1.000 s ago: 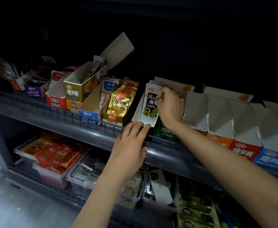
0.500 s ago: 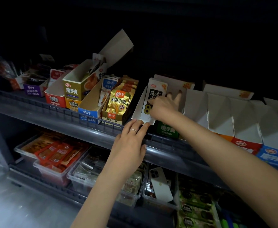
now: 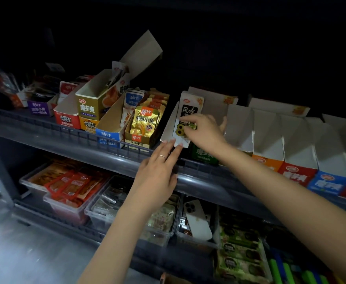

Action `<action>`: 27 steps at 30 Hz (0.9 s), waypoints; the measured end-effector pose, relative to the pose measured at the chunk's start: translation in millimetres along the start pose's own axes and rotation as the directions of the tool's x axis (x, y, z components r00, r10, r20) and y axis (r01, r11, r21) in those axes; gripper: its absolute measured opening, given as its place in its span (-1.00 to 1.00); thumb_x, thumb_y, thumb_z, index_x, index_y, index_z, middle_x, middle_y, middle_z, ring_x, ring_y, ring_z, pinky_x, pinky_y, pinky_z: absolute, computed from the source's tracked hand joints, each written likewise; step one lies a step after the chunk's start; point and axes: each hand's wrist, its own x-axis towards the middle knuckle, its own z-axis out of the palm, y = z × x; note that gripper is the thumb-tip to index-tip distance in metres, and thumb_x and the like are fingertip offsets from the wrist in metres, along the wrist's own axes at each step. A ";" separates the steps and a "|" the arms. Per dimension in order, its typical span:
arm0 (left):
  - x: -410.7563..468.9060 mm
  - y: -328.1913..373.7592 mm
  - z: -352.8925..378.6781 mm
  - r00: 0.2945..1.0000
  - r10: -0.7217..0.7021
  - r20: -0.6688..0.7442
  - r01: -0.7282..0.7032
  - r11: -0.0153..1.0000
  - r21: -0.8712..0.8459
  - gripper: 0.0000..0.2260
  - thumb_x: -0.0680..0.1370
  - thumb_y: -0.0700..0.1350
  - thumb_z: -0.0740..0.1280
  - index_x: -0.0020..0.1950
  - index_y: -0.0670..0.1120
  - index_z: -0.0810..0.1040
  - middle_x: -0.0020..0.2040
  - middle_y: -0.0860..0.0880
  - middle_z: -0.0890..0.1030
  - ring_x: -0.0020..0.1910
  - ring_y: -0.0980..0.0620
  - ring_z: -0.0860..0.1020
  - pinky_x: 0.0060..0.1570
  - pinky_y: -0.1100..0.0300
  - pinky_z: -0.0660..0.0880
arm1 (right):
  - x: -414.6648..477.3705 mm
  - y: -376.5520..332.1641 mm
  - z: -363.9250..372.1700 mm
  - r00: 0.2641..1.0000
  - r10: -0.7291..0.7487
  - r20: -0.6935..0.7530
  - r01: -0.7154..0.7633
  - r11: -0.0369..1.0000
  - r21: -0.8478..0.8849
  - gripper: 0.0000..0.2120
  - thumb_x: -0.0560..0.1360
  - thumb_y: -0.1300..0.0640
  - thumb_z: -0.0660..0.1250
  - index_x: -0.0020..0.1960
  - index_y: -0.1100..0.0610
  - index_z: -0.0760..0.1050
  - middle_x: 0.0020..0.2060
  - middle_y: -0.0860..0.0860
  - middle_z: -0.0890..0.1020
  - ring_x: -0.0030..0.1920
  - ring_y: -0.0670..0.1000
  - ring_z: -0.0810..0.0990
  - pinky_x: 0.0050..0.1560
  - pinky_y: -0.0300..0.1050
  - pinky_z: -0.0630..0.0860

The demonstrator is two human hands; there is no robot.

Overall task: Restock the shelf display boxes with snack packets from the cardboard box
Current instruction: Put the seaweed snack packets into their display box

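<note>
Dim shop shelving is filling the view, everything behind the top row going black. Taking the upper shelf rail (image 3: pixel 86 148) as the marker: below it and nearest the camera, a white phone (image 3: pixel 196 220) is lying in a clear tub (image 3: pixel 196 242). Just under the rail the left hand (image 3: pixel 157 173) is reaching up, fingers straight and loose, gripping nothing, tips seemingly touching the bottom corner of the snack packet (image 3: pixel 189 103). Just above the rail the right hand (image 3: pixel 205 132) is pinching that packet around its lower half, fingers curled on it. The packet is standing upright at the front of the green-fronted display box (image 3: pixel 204 155), against its white left wall. Further left along the rail, gold fish packets (image 3: pixel 145 124) are sitting in their own box. I'm reckoning this is the seating step, packet going in but not let go yet. Next it's probably needing a nudge down and back to sit square, then a release and a reach for another from the cardboard box, which I'm not making out here
</note>
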 end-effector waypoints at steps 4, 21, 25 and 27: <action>-8.9 16.9 -3.0 0.972 0.062 -0.227 -0.060 0.998 0.018 -0.60 0.52 -0.11 0.24 0.36 -0.10 0.40 0.38 -0.12 0.38 0.35 -0.13 0.36 0.19 -0.10 0.43 | -56.1 20.1 -12.2 0.938 -0.264 -0.225 0.305 0.936 0.175 -0.65 0.48 0.31 0.20 0.15 0.01 0.56 0.15 -0.02 0.55 0.26 0.03 0.42 0.37 0.04 0.15; -212.7 87.0 116.0 0.634 0.359 0.685 -0.441 0.895 -0.060 -0.77 0.53 -0.13 0.14 0.00 -0.10 0.57 -0.08 -0.09 0.60 -0.08 -0.15 0.58 -0.12 -0.04 0.52 | -420.3 183.9 100.9 0.492 0.031 0.870 -0.242 0.965 0.102 -0.79 0.56 0.29 0.21 0.13 0.19 0.56 0.09 0.06 0.60 -0.03 -0.14 0.47 -0.10 -0.37 0.35; -230.5 87.7 131.2 0.537 0.398 0.744 -0.470 0.873 -0.128 -0.78 0.55 -0.16 0.21 0.12 -0.04 0.58 0.00 -0.07 0.62 -0.04 -0.10 0.58 -0.15 0.01 0.54 | -475.3 204.1 143.8 0.108 0.178 0.978 -0.309 0.941 -0.137 -0.71 0.54 0.35 0.16 0.24 0.26 0.46 0.16 0.22 0.54 -0.04 0.08 0.48 -0.08 -0.12 0.44; -228.3 88.2 137.2 0.513 0.418 0.750 -0.469 0.868 -0.163 -0.74 0.56 -0.17 0.21 0.18 0.00 0.58 0.07 -0.06 0.63 0.00 -0.10 0.58 -0.11 0.02 0.55 | -486.9 200.6 158.0 0.064 0.200 0.978 -0.394 0.905 -0.160 -0.73 0.54 0.29 0.22 0.23 0.28 0.44 0.16 0.24 0.53 0.02 0.18 0.52 -0.03 -0.01 0.48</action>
